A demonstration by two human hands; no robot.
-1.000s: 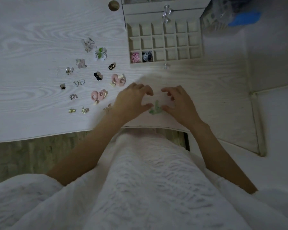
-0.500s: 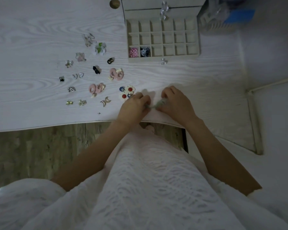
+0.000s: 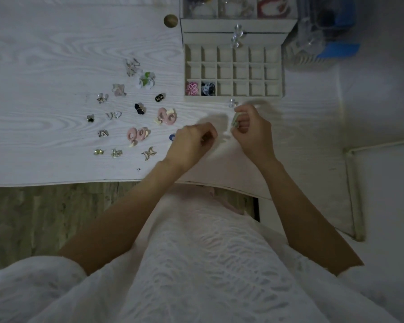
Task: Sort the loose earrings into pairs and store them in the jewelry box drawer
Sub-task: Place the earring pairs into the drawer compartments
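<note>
just below the open drawer (image 3: 233,97), the right hand (image 3: 252,130) pinches a pale green earring (image 3: 235,120) while the left hand (image 3: 191,143) curls beside it, its grip unclear.

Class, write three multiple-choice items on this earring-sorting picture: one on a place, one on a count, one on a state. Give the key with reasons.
1. Where do the loose earrings lie relative to the drawer?
A. left of it
B. right of it
C. inside it

2. How many drawer compartments hold earrings?
A. none
B. two
C. six

3. What is the right hand doing?
A. lying flat
B. pinching a pale green earring
C. gripping the drawer knob

Key: 1 A, they are scattered on the table left of the drawer. 2 B, only the pink pair and dark pair are stored. 3 B, fingers curl round it.
</note>
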